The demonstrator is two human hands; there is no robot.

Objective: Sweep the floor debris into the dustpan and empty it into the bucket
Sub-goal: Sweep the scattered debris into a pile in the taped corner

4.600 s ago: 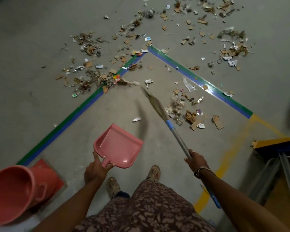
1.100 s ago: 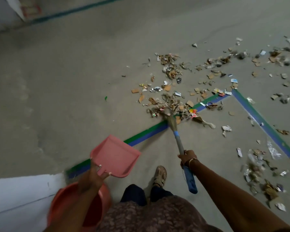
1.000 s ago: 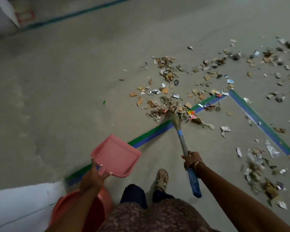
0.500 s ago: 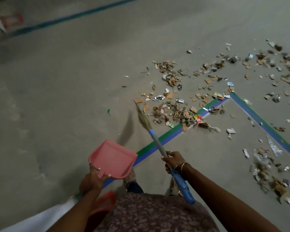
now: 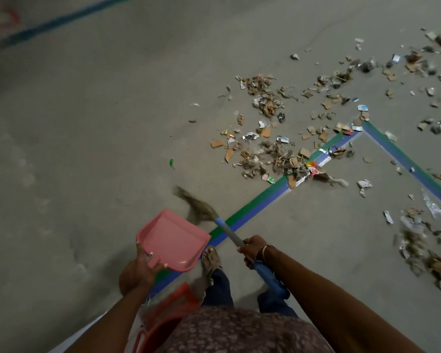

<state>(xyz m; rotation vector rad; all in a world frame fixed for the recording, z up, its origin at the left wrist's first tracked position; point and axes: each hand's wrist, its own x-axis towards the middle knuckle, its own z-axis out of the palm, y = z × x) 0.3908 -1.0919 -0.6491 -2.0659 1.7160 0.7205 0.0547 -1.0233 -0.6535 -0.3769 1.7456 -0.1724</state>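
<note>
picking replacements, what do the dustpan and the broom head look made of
The dustpan looks like moulded plastic: smooth pink with a soft sheen. The broom head is probably dry grass or straw: thin tan strands, though motion blurs them.

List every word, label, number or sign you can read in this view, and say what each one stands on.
No text can be read.
Printed scraps among the debris: too small and blurred to read.
Red-bordered marking at the far left: blurred.
Dustpan and broom: no lettering shows.
</note>
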